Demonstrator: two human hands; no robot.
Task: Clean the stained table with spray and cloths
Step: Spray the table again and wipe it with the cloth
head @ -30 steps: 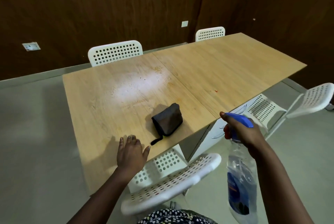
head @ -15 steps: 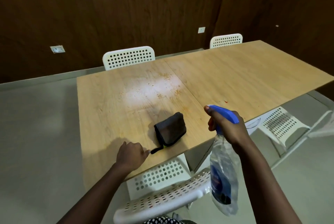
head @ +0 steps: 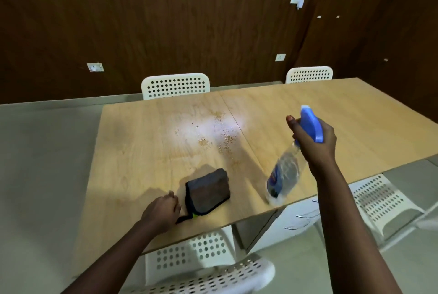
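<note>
Our right hand (head: 315, 142) has swung the clear blue-topped spray bottle (head: 286, 170) over the wooden table (head: 132, 151), fingers wrapped round it, our left hand (head: 161, 210) curled, touching the dark folded cloth (head: 207, 193).

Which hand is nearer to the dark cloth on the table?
Left. The left hand rests on the table right beside the cloth, at its strap end. The right hand holds the spray bottle up, off to the cloth's right.

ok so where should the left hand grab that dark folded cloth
Pinch the cloth along its near-left edge, where the left hand already rests beside it. It lies flat in a thick folded block, so fingers can slide under that edge from the person's side, thumb on top. The right hand holds the spray bottle.
</note>
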